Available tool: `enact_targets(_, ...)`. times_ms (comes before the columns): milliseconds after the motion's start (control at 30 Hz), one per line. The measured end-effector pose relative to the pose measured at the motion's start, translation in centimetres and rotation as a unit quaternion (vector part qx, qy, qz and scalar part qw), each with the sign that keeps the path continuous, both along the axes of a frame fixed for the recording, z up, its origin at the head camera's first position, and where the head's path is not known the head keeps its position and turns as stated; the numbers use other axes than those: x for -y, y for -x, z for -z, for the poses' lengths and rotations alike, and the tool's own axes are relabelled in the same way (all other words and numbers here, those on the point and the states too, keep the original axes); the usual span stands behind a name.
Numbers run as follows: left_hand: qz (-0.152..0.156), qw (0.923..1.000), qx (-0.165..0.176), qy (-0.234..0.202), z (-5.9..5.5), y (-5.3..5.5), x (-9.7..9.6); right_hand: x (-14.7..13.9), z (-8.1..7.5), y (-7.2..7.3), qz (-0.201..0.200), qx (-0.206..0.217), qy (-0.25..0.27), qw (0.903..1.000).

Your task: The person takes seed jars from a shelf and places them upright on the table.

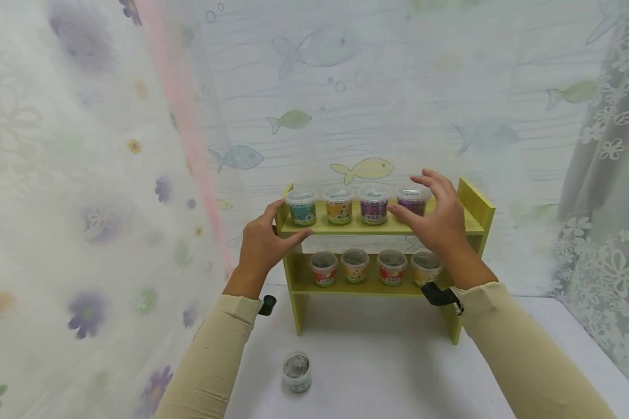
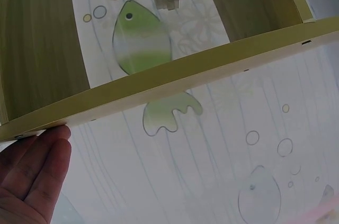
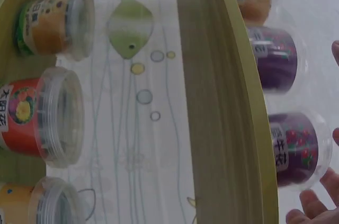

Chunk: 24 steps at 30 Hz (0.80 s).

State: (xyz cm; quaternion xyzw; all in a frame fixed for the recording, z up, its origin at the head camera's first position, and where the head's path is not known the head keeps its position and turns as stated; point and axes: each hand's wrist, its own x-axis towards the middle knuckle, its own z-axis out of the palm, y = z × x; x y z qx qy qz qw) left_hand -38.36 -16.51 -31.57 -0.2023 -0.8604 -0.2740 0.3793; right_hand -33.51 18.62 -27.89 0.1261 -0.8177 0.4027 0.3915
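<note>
Purple tub point(image 1: 413, 205), contents unclear, being flanked by spread, empty right grip point(image 1: 441, 220), shelf point(image 1: 474, 199) being touched by straight-fingered left grip point(image 1: 261, 243)

Between the left hand point(image 1: 264, 241) and the right hand point(image 1: 440, 218), the tubs point(image 1: 374, 210) look like smooth, glossy clear plastic. The shelf point(image 1: 475, 201) beside both hands looks like matt, faintly grained wood. Below the hands, the sleeves point(image 1: 207, 355) are matt, creased cloth; beyond them, the backdrop point(image 1: 314, 139) resembles thin, matt printed fabric.
</note>
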Motion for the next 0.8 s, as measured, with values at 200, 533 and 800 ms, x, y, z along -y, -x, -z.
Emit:
enact_targets(200,0.003,1.0000,0.001,-0.008,0.0,-0.1,0.0,-1.0,-0.6,0.6,-0.023,0.082,0.031,0.9959)
enact_targets(533,0.002,1.0000,-0.006,-0.002,0.1,0.1,0.0,-3.3,-1.9,2.0,-0.104,0.190,0.053,0.9747)
enact_targets(800,0.003,0.9999,-0.010,0.002,0.1,0.1,0.0,-4.3,-1.9,2.4,-0.121,0.270,0.039,0.9546)
